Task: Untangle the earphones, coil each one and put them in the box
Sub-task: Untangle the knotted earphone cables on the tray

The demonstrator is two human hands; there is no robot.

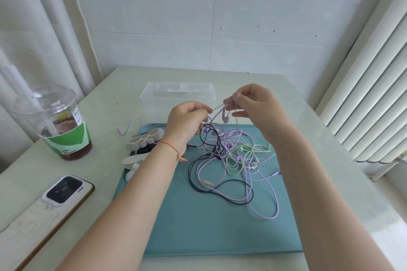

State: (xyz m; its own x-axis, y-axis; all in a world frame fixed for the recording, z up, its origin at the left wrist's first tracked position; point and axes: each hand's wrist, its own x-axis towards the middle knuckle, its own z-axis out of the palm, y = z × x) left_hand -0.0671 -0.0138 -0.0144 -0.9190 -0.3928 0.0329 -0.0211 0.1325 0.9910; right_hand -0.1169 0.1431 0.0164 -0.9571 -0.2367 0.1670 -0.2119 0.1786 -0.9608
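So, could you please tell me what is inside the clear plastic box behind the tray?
No earphones show through the clear box; it looks empty. Both hands, left hand and right hand, cover its near right corner.

1. One clear rectangular plastic box (177, 97), at 12 o'clock of the mat
2. One teal rectangular mat (204, 222)
3. One tangle of thin earphone cables (233, 160) at the mat's centre: lilac, black and pale green strands; the number of separate sets cannot be told
4. One clear plastic cup of dark drink with a green sleeve (59, 125), at 9 o'clock
5. One white phone lying face down (50, 207), at 8 o'clock
6. Two bare hands: left hand (187, 123), right hand (253, 105)
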